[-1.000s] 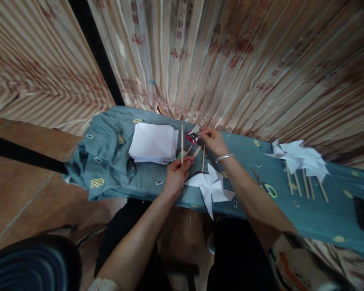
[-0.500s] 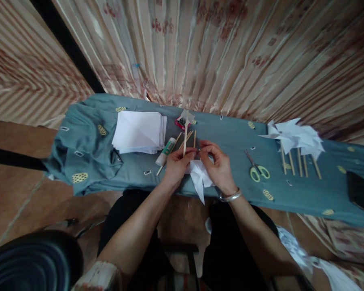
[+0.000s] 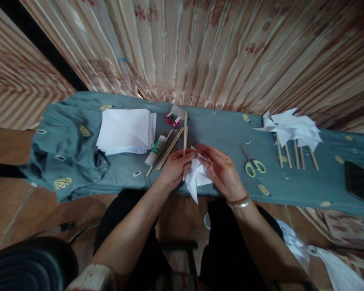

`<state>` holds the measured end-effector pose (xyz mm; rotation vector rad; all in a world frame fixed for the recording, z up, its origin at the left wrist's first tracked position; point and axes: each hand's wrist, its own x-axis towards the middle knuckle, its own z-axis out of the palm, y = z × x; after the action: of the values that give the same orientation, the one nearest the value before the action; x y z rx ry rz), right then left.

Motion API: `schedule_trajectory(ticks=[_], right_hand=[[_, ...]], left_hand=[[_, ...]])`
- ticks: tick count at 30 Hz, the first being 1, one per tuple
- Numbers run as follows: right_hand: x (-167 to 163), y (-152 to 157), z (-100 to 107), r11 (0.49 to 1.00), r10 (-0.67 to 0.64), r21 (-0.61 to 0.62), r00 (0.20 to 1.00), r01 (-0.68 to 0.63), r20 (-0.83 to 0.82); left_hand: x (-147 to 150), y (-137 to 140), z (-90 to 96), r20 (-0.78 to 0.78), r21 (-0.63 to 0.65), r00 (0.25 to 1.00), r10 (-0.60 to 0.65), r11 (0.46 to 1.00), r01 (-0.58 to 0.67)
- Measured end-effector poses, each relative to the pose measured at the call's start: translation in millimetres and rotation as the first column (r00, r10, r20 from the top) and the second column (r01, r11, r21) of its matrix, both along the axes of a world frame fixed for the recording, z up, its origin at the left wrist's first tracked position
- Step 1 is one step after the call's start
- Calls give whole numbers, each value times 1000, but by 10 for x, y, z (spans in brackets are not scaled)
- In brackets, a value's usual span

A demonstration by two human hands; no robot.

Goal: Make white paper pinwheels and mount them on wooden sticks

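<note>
My left hand [image 3: 176, 165] is closed around a thin wooden stick [image 3: 185, 125] that points away from me. Its thumb and index fingertips meet those of my right hand [image 3: 223, 167] at a tiny shiny piece [image 3: 197, 154], too small to name. The fingers of my right hand are bent towards the thumb in a loose pinch; what lies between them cannot be made out. Just beneath both hands is a white paper pinwheel [image 3: 197, 176], one blade pointing down over the table's front edge. My hands hide part of it.
Left of my hands lie loose sticks [image 3: 170, 150], a glue stick [image 3: 155, 150] and a stack of white paper [image 3: 124, 131]. Behind them is a small red box [image 3: 173, 118], its lid up. Rightward are scissors [image 3: 251, 163], several finished pinwheels [image 3: 291, 127] and a phone [image 3: 358, 181].
My right hand has turned slightly, its fingers straighter near the left fingertips. The stick and pinwheel remain at my hands. The whole view has shifted a little.
</note>
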<state>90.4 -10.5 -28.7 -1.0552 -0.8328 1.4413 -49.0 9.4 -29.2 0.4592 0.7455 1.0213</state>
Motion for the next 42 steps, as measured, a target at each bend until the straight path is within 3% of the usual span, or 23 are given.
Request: schedule_trajectory(ticks=[2, 4, 13, 19, 28, 31, 34, 38, 42], right_hand=[[28, -4, -3, 997, 27, -65, 994, -34, -103], [43, -17, 5, 996, 35, -82, 994, -44, -106], [97, -115, 56, 998, 56, 32, 989, -61, 135], [169, -94, 85, 990, 66, 105, 965, -96, 253], [115, -170, 178, 980, -14, 188, 925, -62, 381], [160, -145, 163, 986, -58, 169, 929, -6, 366], [309, -98, 90, 987, -96, 152, 930, 44, 355], [536, -80, -78, 998, 20, 43, 914, -40, 406], [613, -116, -225, 993, 118, -31, 871, -117, 477]], left_hand=[[8, -10, -3, 16, -23, 1000, -2, 1000, 2], [26, -21, -9, 38, -43, 999, -20, 999, 22], [86, -70, -3, 134, -51, 974, -182, 980, 190], [60, -75, -5, 108, -64, 961, -255, 963, 263], [40, -132, -11, 91, -61, 961, -261, 962, 267], [1, -148, 7, 40, -47, 976, -214, 975, 216], [-110, -180, 16, -53, -16, 995, -89, 996, 89], [-316, -298, -12, -231, 61, 973, 26, 998, -12], [-469, -484, -103, -429, 95, 903, -5, 994, 51]])
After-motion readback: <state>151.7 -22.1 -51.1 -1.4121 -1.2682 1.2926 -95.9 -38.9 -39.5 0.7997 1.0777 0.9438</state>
